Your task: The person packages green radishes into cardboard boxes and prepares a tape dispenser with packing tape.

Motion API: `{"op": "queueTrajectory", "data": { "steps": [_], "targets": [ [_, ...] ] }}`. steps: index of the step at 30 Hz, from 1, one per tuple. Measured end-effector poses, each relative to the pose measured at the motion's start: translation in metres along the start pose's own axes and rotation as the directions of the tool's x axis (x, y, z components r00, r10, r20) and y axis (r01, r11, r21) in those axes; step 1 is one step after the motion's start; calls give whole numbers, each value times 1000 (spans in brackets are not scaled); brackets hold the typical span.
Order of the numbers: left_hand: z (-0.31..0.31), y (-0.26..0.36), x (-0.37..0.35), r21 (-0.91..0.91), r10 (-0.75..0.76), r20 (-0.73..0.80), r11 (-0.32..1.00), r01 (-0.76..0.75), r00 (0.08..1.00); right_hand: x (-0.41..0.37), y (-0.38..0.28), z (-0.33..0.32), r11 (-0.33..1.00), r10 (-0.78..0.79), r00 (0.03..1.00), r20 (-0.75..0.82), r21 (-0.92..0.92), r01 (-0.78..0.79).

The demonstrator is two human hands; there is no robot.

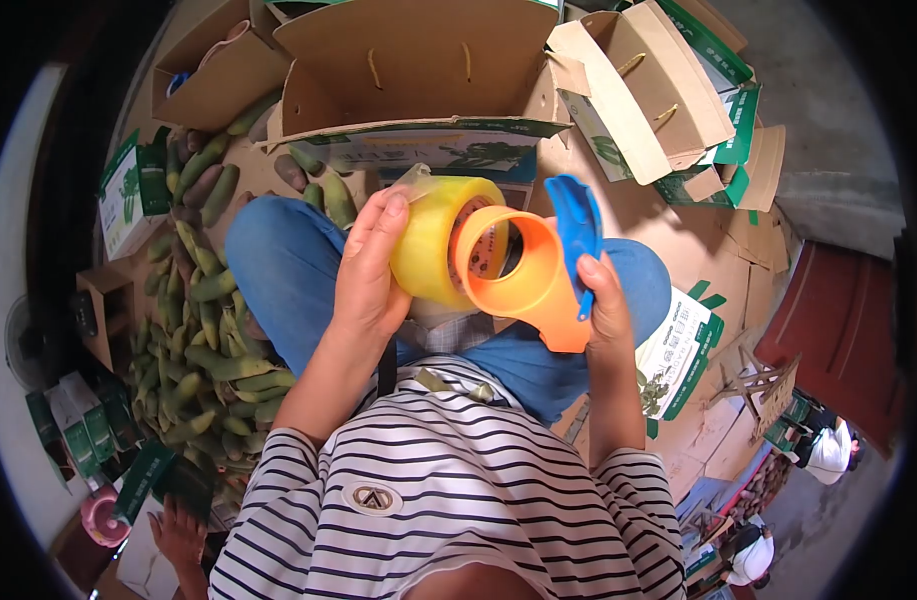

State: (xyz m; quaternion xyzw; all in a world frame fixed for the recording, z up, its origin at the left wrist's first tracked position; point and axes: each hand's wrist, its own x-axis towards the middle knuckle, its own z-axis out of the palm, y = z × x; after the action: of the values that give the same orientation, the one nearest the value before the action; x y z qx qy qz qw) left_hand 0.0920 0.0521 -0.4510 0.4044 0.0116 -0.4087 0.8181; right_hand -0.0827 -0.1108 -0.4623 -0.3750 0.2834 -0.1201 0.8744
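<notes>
My left hand (pixel 371 265) is closed round the outer side of a thick roll of clear yellowish packing tape (pixel 424 240), with a loose tape end lifting near the fingertips. In my right hand (pixel 609 305) is an orange tape dispenser (pixel 524 270) with a blue top piece (pixel 576 225). Its round orange hub faces the roll's cardboard core and overlaps the roll's right side in this view. Both are held above my lap, between my knees in blue trousers (pixel 289 270).
An open cardboard box (pixel 414 80) stands ahead, with more open cartons (pixel 649 90) to its right. Many green and reddish radishes (pixel 209 340) are heaped on the left. Another person's hand (pixel 179 530) rests at lower left; other people (pixel 831 450) are far right.
</notes>
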Motion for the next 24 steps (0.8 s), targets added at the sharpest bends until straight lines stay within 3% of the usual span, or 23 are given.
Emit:
{"op": "queueTrajectory", "data": {
  "steps": [3, 9, 14, 17, 24],
  "targets": [
    [-1, 0, -1, -78, -42, 23, 996, 44, 999, 2, 14, -1, 972, 156, 987, -46, 184, -145],
    [-16, -1, 2, -168, -95, 148, 979, 119, 984, 4, 18, -2, 974, 152, 987, 56, 160, -159],
    [-17, 2, 0, -146, -71, 150, 985, 93, 986, 4, 9, 6, 998, 68, 994, 89, -25, -66],
    [-26, 2, 2, -128, 21, 298, 992, 18, 954, 5, 4, 9, 995, 34, 989, 146, -99, -20],
    [-32, 9, 1, 74, -20, 304, 997, -2, 952, 16, 1, 8, 961, -130, 951, 281, -199, 190]
  ]
}}
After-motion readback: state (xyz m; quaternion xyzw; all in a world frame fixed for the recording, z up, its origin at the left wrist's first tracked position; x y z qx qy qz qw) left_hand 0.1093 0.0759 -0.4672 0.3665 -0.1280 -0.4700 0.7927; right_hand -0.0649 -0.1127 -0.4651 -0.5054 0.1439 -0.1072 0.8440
